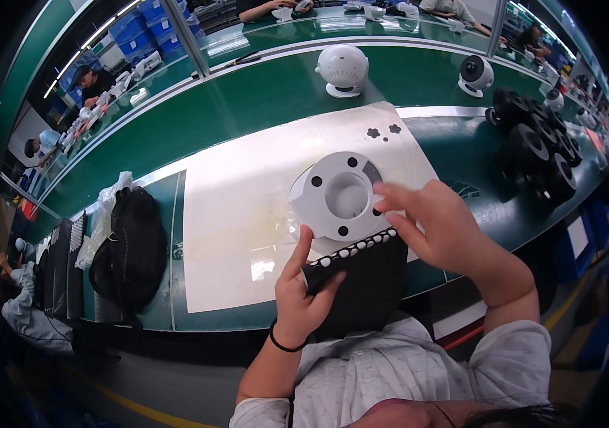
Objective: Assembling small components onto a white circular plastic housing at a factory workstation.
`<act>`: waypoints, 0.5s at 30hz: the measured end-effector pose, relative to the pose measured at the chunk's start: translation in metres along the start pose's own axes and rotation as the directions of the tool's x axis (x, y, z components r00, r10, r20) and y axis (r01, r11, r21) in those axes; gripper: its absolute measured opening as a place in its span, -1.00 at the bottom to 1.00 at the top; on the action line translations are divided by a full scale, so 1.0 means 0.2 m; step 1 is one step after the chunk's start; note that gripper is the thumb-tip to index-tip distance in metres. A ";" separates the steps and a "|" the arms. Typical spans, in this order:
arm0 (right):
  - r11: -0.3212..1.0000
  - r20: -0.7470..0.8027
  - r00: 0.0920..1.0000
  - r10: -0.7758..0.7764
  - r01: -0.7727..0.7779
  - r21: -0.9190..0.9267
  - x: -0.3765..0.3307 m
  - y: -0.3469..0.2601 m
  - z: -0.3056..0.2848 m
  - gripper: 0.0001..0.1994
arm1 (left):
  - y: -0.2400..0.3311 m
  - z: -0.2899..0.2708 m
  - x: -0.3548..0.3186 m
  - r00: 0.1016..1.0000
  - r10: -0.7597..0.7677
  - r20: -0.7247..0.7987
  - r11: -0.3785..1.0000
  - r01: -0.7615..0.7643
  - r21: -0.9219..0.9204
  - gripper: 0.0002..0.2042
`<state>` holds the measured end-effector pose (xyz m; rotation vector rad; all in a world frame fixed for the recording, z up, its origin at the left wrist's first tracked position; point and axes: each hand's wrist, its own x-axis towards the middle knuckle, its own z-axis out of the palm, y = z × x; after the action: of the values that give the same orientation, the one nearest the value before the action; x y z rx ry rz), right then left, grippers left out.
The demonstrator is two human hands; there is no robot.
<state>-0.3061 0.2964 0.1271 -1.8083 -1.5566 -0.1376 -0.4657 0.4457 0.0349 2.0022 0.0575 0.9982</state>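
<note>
A round white plastic base (311, 207) lies on the white mat, its ring face up, with a hollow in the middle and several black round pads around it. My left hand (303, 299) is closed on a folded black sheet (368, 282) lined with white round dots along its upper edge. The left thumb points up beside the lower left rim of the base. Over the right side of the base is my right hand (433, 221), its fingers somewhat blurred. Its index finger and thumb are apart, close to a black pad (376, 211) on the ring.
The white mat (226, 214) covers part of the green bench. Flower-shaped black pieces (373, 133) lie at its far right. Beyond stand a white round device (343, 70) and a white-and-black camera (475, 75). Black parts (533, 143) crowd the right; a black bag (133, 242) lies left.
</note>
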 end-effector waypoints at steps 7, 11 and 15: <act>0.964 0.075 0.985 -0.156 0.169 -0.207 -0.01 0.00 -0.02 -0.48 | 0.03 -0.01 0.01 1.000 -0.016 0.005 0.998 0.016 0.065 -0.79; 0.857 0.088 0.954 0.288 -0.298 0.421 0.10 0.13 0.02 -0.36 | 0.00 -0.01 0.01 0.993 -0.114 0.034 0.993 0.113 0.023 -0.80; 0.256 0.425 0.832 0.358 -0.525 0.812 0.13 0.22 0.15 -0.50 | 0.01 0.00 -0.01 0.980 -0.190 0.052 0.982 0.190 0.010 -0.82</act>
<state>-0.2719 0.3350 0.0993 -1.2086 -0.7715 1.0108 -0.4677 0.4445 0.0355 1.9849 0.2196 0.8240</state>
